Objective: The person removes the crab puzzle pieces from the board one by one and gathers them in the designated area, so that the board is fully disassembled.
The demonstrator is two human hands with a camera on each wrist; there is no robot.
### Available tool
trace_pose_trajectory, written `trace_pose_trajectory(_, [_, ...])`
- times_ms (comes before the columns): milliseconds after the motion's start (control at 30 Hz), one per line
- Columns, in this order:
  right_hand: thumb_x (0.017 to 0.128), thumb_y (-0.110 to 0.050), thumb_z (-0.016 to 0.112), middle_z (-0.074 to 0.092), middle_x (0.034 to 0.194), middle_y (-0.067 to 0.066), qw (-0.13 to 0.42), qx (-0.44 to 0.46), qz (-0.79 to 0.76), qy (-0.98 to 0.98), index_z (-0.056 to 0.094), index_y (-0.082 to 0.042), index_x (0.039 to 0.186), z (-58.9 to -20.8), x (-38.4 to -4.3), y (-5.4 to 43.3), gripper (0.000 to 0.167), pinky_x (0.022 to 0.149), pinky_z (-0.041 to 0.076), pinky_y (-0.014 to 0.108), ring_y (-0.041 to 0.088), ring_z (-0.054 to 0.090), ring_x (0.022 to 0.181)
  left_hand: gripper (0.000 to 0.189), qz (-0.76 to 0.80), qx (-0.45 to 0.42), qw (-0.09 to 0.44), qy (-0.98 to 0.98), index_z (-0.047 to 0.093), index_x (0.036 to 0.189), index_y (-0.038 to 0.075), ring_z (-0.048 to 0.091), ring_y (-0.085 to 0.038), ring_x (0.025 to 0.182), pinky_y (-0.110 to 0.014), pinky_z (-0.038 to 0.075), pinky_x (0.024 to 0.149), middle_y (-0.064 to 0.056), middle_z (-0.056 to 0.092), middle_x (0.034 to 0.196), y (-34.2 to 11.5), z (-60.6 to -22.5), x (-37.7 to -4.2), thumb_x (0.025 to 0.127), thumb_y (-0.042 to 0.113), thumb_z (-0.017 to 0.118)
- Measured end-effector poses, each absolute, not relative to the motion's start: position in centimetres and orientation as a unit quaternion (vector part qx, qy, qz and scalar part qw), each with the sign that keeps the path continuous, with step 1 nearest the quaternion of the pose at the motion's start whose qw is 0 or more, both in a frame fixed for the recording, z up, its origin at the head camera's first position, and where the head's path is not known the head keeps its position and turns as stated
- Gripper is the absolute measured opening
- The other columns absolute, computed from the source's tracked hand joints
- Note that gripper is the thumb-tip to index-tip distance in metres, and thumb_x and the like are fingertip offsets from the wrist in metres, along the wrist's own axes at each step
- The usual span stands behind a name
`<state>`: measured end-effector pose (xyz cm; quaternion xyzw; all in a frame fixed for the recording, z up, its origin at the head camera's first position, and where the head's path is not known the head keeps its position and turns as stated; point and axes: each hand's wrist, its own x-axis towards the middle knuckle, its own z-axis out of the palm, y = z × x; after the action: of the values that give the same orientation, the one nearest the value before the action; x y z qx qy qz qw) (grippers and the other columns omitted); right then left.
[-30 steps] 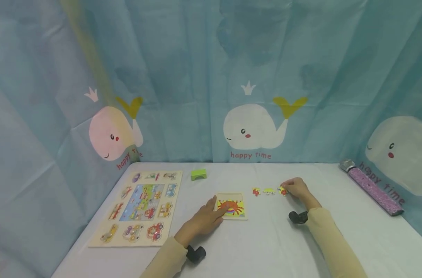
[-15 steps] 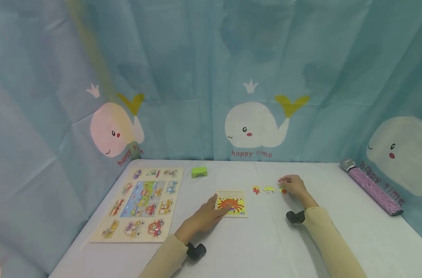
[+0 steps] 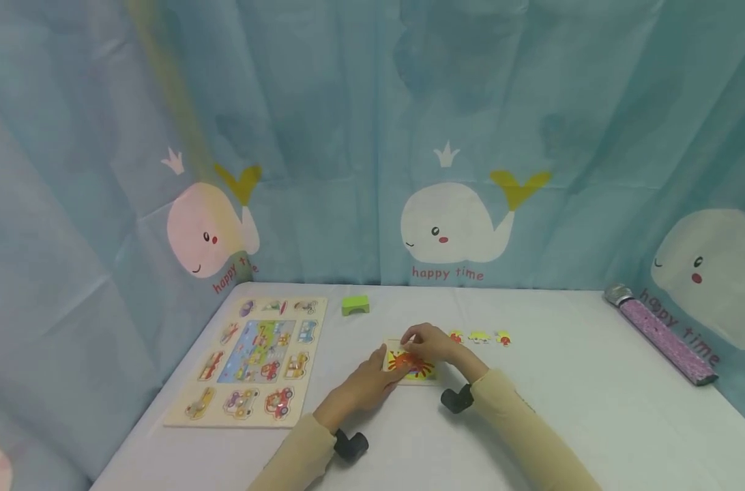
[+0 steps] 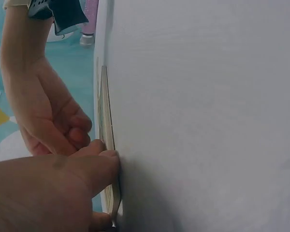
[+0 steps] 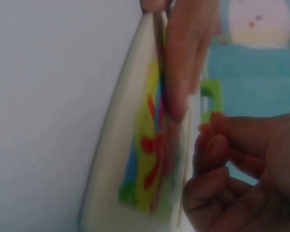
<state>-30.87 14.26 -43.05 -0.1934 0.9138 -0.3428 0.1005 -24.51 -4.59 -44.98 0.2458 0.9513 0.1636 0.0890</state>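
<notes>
A small square wooden puzzle board (image 3: 430, 382) with an orange crab picture lies flat on the table. My left hand (image 3: 366, 385) rests on its left side, fingers fairly straight along the edge and thumb over the crab. My right hand (image 3: 430, 343) is over the board's upper edge, fingers curled and thumb and fingertips drawn together. In the right wrist view, the right fingertips (image 5: 210, 128) are close beside the board; I cannot tell whether a small piece is between them. Several small yellow puzzle pieces, one with red (image 3: 503, 338), lie in a row right of the board.
A large wooden puzzle board (image 3: 182, 412) with vehicle pieces lies at the left. Behind the small board sits a green arch block (image 3: 355, 305). A pink glittery microphone (image 3: 667, 337) lies at the right edge, and a whale-print curtain (image 3: 323, 225) hangs behind the white table.
My right hand has left the rightmost small piece and moved left to above the crab board. The row of small pieces stays in place. My left hand has stayed on the board.
</notes>
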Motion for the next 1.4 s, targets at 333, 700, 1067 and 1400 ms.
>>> trace_pose_trajectory(333, [0.087, -0.008, 0.057, 0.058, 0.066, 0.001, 0.112, -0.208, -0.354, 0.905, 0.064, -0.006, 0.093, -44.2, -30.4, 12.5, 0.009, 0.048, 0.041, 0.022, 0.010, 0.048, 0.053, 0.044, 0.134, 0.271, 0.062, 0.951, 0.042, 0.137, 0.037, 0.040, -0.041, 0.128, -0.052, 0.043, 0.096, -0.023, 0.026, 0.148, -4.7, -45.2, -24.4, 0.094, 0.029, 0.051])
trace_pose_trajectory(700, [0.085, -0.009, 0.060, 0.058, 0.071, 0.000, 0.090, -0.190, -0.333, 0.919, 0.062, -0.009, 0.098, -44.5, -29.9, 11.8, 0.013, 0.049, 0.041, 0.022, 0.011, 0.049, 0.056, 0.040, 0.134, 0.278, 0.053, 0.950, 0.045, 0.135, 0.033, 0.039, -0.042, 0.128, -0.053, 0.042, 0.096, -0.023, 0.027, 0.147, -4.8, -45.2, -24.5, 0.095, 0.030, 0.049])
trace_pose_trajectory(1067, [0.088, -0.011, 0.057, 0.056, 0.066, -0.002, 0.071, -0.209, -0.322, 0.921, 0.061, -0.009, 0.101, -44.7, -29.5, 11.5, 0.014, 0.046, 0.039, 0.023, 0.010, 0.046, 0.051, 0.035, 0.122, 0.298, 0.033, 0.946, 0.050, 0.130, 0.029, 0.041, -0.044, 0.126, -0.054, 0.045, 0.091, -0.027, 0.029, 0.145, -4.9, -45.1, -24.5, 0.095, 0.028, 0.049])
trace_pose_trajectory(1400, [0.083, -0.009, 0.061, 0.052, 0.083, 0.005, 0.051, -0.197, -0.321, 0.925, 0.060, -0.007, 0.097, -44.8, -29.4, 11.5, 0.014, 0.047, 0.040, 0.024, 0.013, 0.048, 0.060, 0.035, 0.115, 0.298, 0.039, 0.947, 0.051, 0.130, 0.025, 0.039, -0.042, 0.128, -0.053, 0.043, 0.094, -0.026, 0.028, 0.146, -4.9, -45.1, -24.6, 0.096, 0.029, 0.048])
